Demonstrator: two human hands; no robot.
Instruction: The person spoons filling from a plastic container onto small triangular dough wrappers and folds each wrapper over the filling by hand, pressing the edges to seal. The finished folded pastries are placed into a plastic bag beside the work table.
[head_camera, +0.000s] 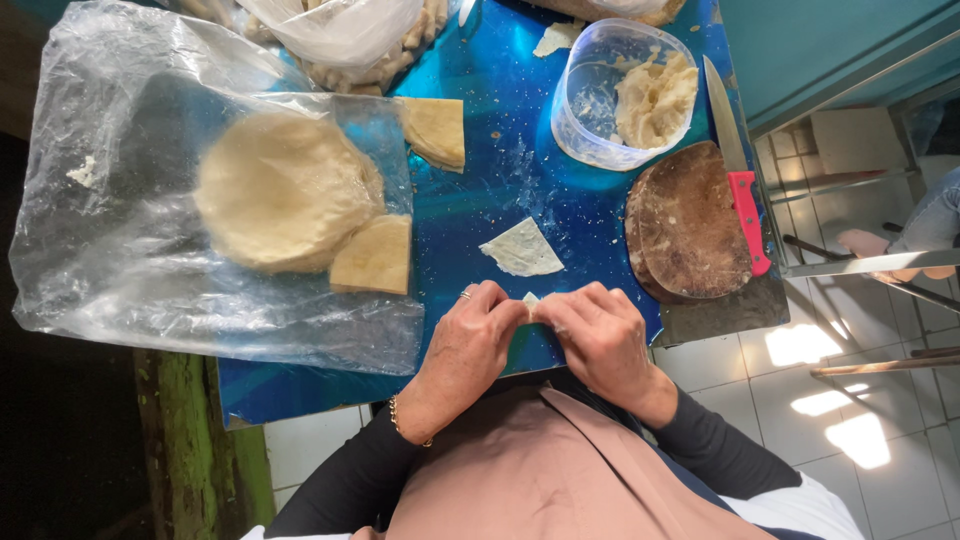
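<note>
My left hand (468, 345) and my right hand (598, 338) meet at the near edge of the blue table (500, 200), fingers pinched together on a small pale dough piece (529, 299) that mostly hides between them. Just beyond the hands lies a triangular dough sheet (521, 249). A round stack of dough sheets (283, 188) and a wedge-shaped stack (375, 256) rest on a clear plastic bag (120, 250) to the left. Another wedge (436, 130) lies further back.
A clear plastic tub (592, 95) with pale filling stands at the back right. Beside it lie a round wooden board (690, 222) and a red-handled knife (738, 160). A bag of finished rolls (350, 40) sits at the back. Tiled floor and metal frame lie right.
</note>
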